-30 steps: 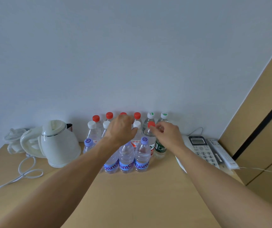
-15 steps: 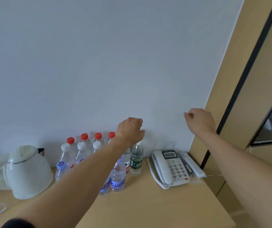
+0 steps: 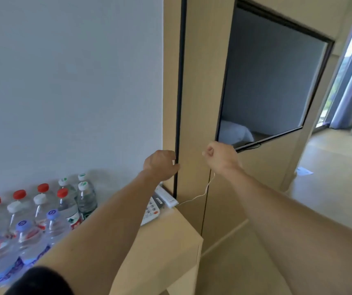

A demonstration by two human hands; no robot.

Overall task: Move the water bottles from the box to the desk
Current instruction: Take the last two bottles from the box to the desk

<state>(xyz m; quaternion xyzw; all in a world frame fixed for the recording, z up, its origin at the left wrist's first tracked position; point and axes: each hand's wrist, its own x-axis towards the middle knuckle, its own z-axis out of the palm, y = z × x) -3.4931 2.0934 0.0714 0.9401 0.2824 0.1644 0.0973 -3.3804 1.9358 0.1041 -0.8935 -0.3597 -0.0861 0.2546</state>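
Note:
Several water bottles stand packed together on the wooden desk (image 3: 170, 241) at the lower left. The front ones have purple caps (image 3: 25, 248), behind them are red-capped (image 3: 63, 207) and white-capped ones, and green-labelled bottles (image 3: 85, 199) stand at the right end. Both my arms reach out past the desk's right end, away from the bottles. My left hand (image 3: 161, 166) hovers in the air with loosely curled fingers and holds nothing. My right hand (image 3: 221, 157) is curled into a fist, also holding nothing. No box is in view.
A white telephone (image 3: 151, 209) and a white remote (image 3: 166, 196) lie at the desk's right end, partly hidden by my left arm. A thin white cable (image 3: 202, 192) runs off the desk. A wood panel with a dark wall screen (image 3: 270, 88) stands ahead; wooden floor (image 3: 330, 177) lies to the right.
The view has swung right, away from the bottles. Both hands have left the bottle caps and moved right with it, empty. The kettle has dropped out of view.

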